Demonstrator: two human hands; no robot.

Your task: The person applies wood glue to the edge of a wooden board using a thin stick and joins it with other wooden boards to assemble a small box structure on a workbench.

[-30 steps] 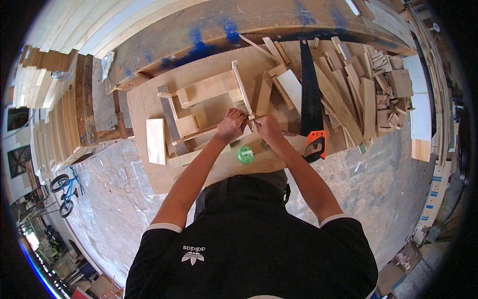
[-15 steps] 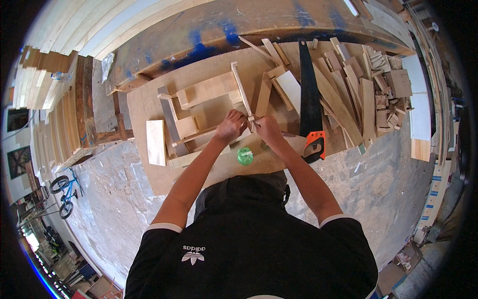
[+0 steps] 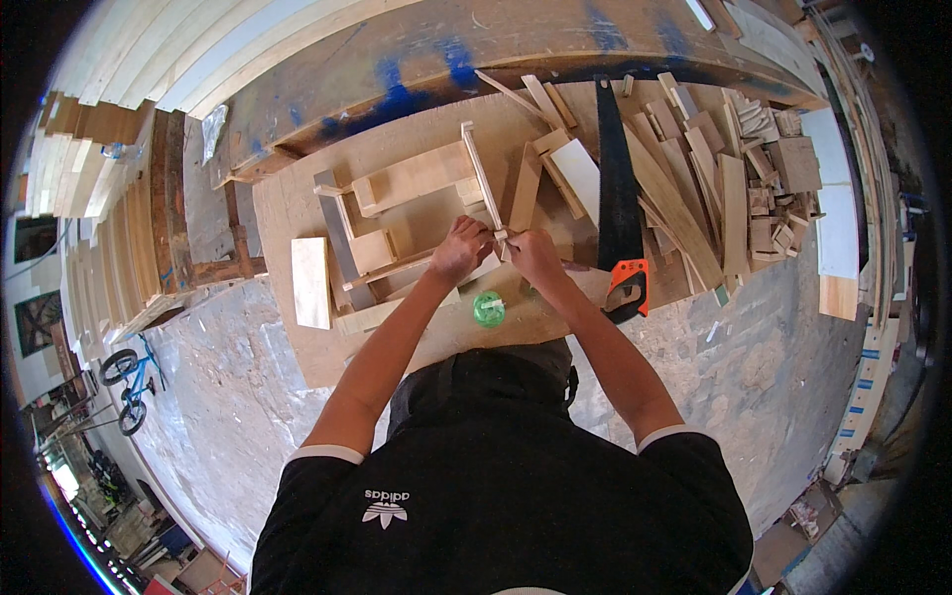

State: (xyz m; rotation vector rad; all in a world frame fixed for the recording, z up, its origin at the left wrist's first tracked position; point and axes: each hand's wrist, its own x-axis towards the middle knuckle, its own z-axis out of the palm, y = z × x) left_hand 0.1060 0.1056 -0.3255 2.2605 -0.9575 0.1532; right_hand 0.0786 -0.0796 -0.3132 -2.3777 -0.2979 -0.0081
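Observation:
My left hand [image 3: 460, 250] and my right hand [image 3: 533, 260] meet at the near right corner of a small wooden frame [image 3: 416, 177] lying on a plywood board. Both are closed, fingertips almost touching. The right one grips the near end of a thin upright wooden strip [image 3: 480, 178] that forms the frame's right side. Whatever the left fingertips pinch beside that end is too small to make out. Close below the hands sits a round green container [image 3: 489, 309]. Small wooden blocks [image 3: 374, 251] stand at the frame's inner corners.
To the right lies a handsaw [image 3: 617, 178] with an orange and black handle, its blade pointing away. Beyond it are piled wood offcuts [image 3: 732, 208]. A pale flat board [image 3: 310, 284] lies at the left. A blue-stained wooden beam [image 3: 397, 99] runs behind the plywood board [image 3: 280, 223].

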